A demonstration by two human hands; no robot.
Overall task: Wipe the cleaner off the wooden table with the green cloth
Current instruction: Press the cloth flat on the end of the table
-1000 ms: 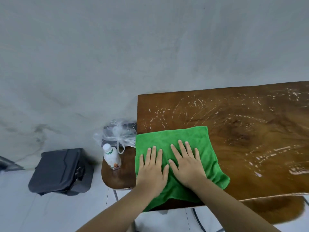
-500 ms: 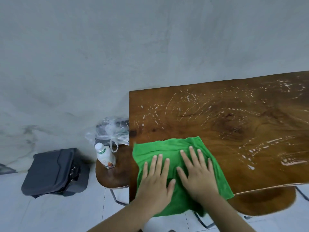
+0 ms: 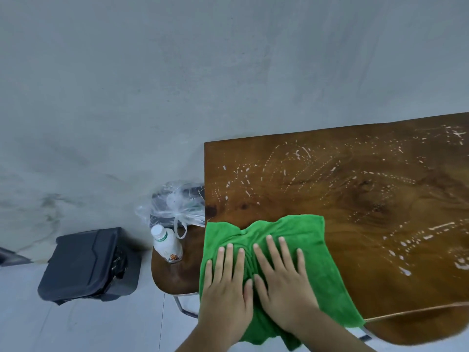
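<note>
The green cloth (image 3: 309, 242) lies spread on the near left corner of the wooden table (image 3: 368, 199), its lower edge hanging over the table's front. Both palms press flat on it, side by side: my left hand (image 3: 225, 285) on the cloth's left half, my right hand (image 3: 284, 278) on its middle, fingers straight and spread. The cloth bunches into folds between the two hands. White streaks and dots of cleaner (image 3: 294, 163) cover the tabletop beyond and to the right of the cloth.
A round wooden stool (image 3: 175, 278) stands left of the table, bearing a white bottle (image 3: 166, 246) and a clear plastic bag (image 3: 175, 204). A black case (image 3: 88, 262) lies on the pale floor further left. A grey wall runs behind the table.
Both hands and the cloth have slid toward me along the table's left edge, from further in to the front corner. The cloth now bunches between the hands and hangs over the front.
</note>
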